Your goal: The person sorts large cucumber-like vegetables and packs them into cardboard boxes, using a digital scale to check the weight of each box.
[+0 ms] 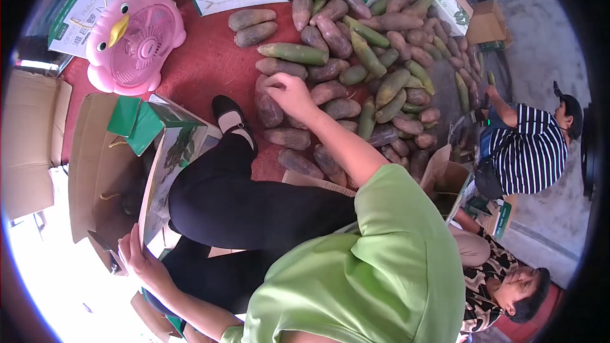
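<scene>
My right hand [289, 94] reaches over the pile, its fingers bent and pressed on the upper end of a reddish-brown, soil-covered radish [269, 109] on the red floor covering. Around it lie more radishes, among them a long green one [293, 53] and a brown one [287, 138]. At the lower left my left hand [141, 262] grips the edge of an open printed carton [164, 181] beside my leg. Dark shapes inside that carton are too dim to make out.
A pink fan [141, 41] stands beside a printed box [89, 0] at the upper left. Many radishes [391, 76] spread to the right. Another carton [454, 9] is behind them. A person in a striped shirt [527, 146] and another in a patterned shirt [486, 279] are at the right.
</scene>
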`<state>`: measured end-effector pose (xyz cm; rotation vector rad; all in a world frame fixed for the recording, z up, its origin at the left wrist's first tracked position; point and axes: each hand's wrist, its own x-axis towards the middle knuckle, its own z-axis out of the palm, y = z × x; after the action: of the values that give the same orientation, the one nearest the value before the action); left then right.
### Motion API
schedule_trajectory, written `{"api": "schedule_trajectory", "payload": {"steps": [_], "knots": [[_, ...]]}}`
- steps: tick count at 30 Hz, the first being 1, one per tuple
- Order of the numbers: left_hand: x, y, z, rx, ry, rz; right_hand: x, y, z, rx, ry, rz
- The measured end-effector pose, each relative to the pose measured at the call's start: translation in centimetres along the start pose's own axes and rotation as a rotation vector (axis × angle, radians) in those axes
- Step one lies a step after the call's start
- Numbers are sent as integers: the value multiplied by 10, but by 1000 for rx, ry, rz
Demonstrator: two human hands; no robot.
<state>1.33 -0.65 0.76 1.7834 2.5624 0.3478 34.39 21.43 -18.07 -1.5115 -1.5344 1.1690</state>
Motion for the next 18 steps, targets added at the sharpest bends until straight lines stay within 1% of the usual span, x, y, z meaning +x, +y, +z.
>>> {"api": "schedule_trajectory", "payload": {"steps": [1, 2, 4, 5, 7, 9, 11, 12, 13, 15, 18], "knots": [[-1, -4, 2, 9, 4, 11, 2, 18, -5, -119, 34, 50], [-1, -7, 4, 19, 10, 21, 5, 37, -8, -115, 33, 49], [-4, -10, 7, 46, 17, 29, 12, 62, -12, -282, 70, 20], [-4, -12, 7, 70, 22, 43, 18, 70, -13, -277, 65, 18], [-4, -9, 7, 37, 15, 12, 31, 76, -14, -415, 109, 43], [-4, -6, 8, 0, 12, -20, 47, 79, -17, -396, 98, 64], [-5, -5, 9, 25, 20, -68, 64, 80, -19, -677, 98, 58], [-4, -6, 9, 30, 21, -76, 70, 76, -18, -744, 101, 84], [-5, -8, 10, 38, 14, -76, 77, 80, -18, -743, 93, 80], [-5, -8, 9, 47, 5, -83, 91, 86, -22, -896, 152, 65], [-3, -4, 6, -1, -33, -129, 104, 93, -30, -990, 108, 121]]}}
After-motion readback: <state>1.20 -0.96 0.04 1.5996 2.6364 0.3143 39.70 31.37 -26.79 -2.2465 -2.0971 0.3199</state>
